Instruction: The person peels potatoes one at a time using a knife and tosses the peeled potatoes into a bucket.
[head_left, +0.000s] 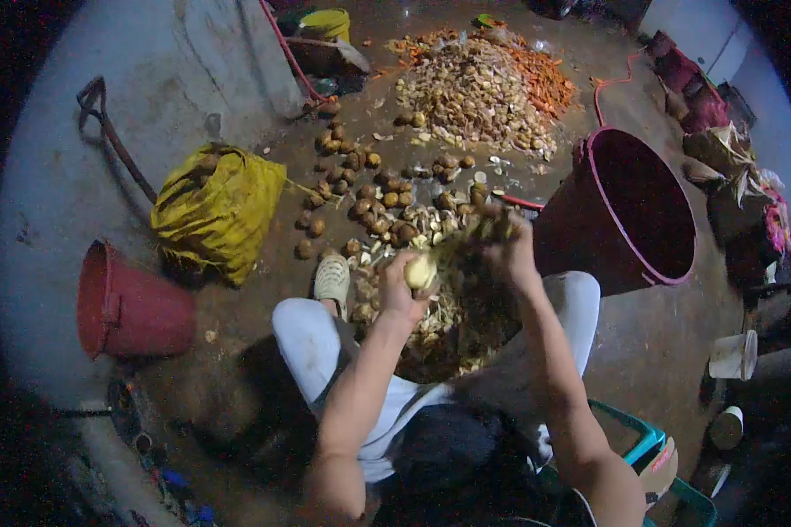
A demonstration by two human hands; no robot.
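Note:
My left hand (401,288) is closed around a pale, partly peeled potato (420,271) above the space between my knees. Higher and to the right, my right hand (511,253) is raised with curled fingers. Motion blur smears its fingertips and hides what they grip. Below both hands, peelings (441,321) lie heaped on the floor. Brown unpeeled potatoes (387,198) are scattered just beyond, some with pale pieces among them.
A large reddish tub (558,206) leans close to my right hand. A yellow sack (220,206) and a red bucket (149,307) stand left. Farther off is a heap of pale and orange scraps (475,97). A shovel handle (119,140) rests against the wall.

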